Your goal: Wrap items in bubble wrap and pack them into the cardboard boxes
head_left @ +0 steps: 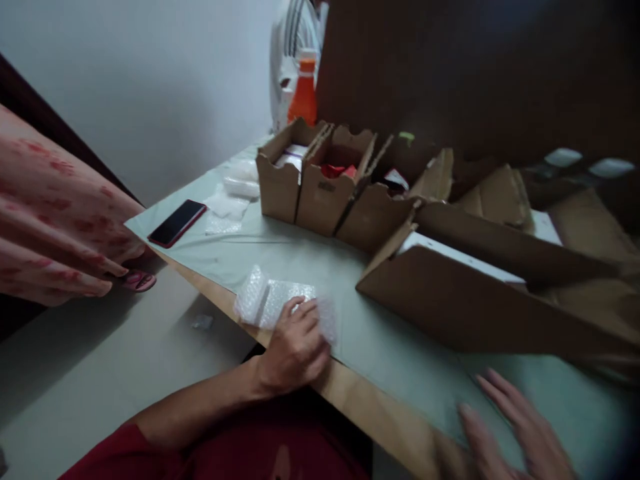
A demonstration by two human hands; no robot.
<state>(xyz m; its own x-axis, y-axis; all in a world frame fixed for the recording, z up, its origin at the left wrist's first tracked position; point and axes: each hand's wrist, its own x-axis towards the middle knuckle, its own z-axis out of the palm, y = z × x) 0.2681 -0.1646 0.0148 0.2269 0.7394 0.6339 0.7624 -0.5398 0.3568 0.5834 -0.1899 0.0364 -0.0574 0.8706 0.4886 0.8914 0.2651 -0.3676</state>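
My left hand (297, 345) is closed, its curled fingers pressing on the right part of a sheet of bubble wrap (280, 300) at the table's front edge. The left end of the wrap stands up in a fold. Whether anything lies inside it or under my fingers is hidden. Farther right, my right hand (517, 427) is over the table surface with fingers apart and nothing in it, somewhat blurred. It is nearest to a long cardboard box (450, 300) that has a white flat item (460, 255) inside.
Behind the wrap stands a row of open cardboard bins (320, 200), some with red or white packets. A phone (177, 223) lies at the left corner, near more bubble wrap (227, 210). An orange bottle (304, 93) stands at the back. A patterned curtain (55, 213) hangs left.
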